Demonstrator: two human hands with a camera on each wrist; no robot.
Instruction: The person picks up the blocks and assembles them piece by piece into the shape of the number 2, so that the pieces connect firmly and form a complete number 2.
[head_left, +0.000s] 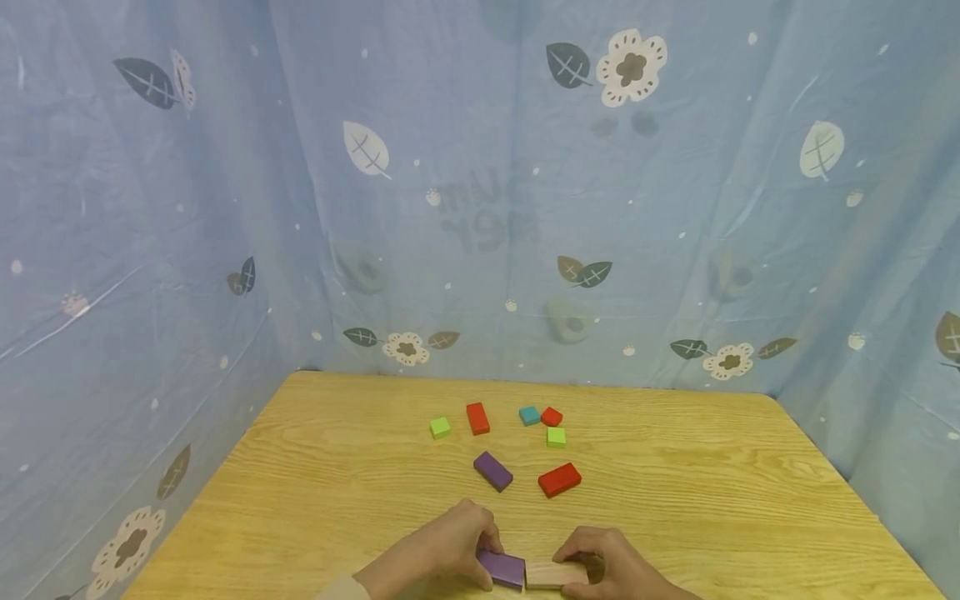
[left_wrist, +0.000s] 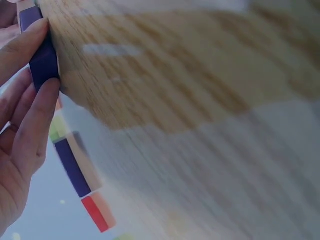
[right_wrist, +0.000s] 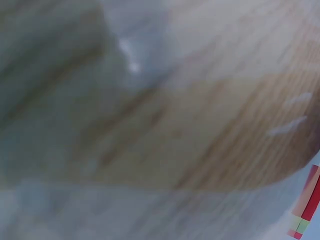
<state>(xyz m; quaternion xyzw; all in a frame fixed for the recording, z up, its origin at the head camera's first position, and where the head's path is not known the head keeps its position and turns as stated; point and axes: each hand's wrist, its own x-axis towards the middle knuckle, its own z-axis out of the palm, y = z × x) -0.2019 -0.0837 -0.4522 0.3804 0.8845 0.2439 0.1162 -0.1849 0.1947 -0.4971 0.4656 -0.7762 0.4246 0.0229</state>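
Observation:
At the near edge of the table, my left hand pinches a purple block between thumb and fingers. My right hand grips a plain wooden block by its right end. Both blocks lie on the tabletop, end to end, with at most a thin gap between them. In the left wrist view, the fingers and thumb hold the sides of the dark purple block. The right hand is outside its own wrist view, which shows mostly blurred table.
Beyond the hands lie a second purple block, a red block and another red block. Small green cubes, a blue piece and a small red piece sit farther back. A blue patterned curtain surrounds the wooden table.

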